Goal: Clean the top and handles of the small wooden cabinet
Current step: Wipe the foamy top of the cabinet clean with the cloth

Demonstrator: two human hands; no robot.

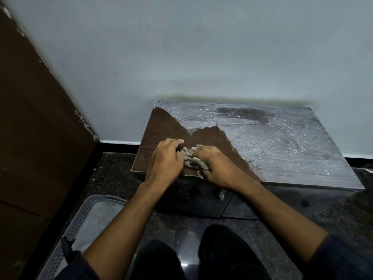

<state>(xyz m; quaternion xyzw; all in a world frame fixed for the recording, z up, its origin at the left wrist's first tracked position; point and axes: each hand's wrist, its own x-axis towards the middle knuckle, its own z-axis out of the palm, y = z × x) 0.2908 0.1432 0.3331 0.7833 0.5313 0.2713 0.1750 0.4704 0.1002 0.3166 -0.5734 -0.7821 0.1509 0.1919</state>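
1. Two bare hands meet at the front left of the small dark brown wooden cabinet top (pixel 161 126), which stands against the pale grey wall (pixel 201 47).
2. I see the left hand (pixel 165 158) with its fingers curled onto the crumpled grey cloth (pixel 190 156), gripping its left side.
3. The right hand (pixel 218 166) is clenched on the cloth's right side, pressing it down near the top's front edge.
4. I see a whitish soapy film (pixel 282 142) covering the right and rear of the top; the part around the hands is bare brown.
5. A small metal handle (pixel 222 194) shows on the cabinet's dark front, below the right wrist.
6. A grey perforated plastic basket (pixel 80 219) sits on the dark speckled floor (pixel 113 168), left of the left forearm.
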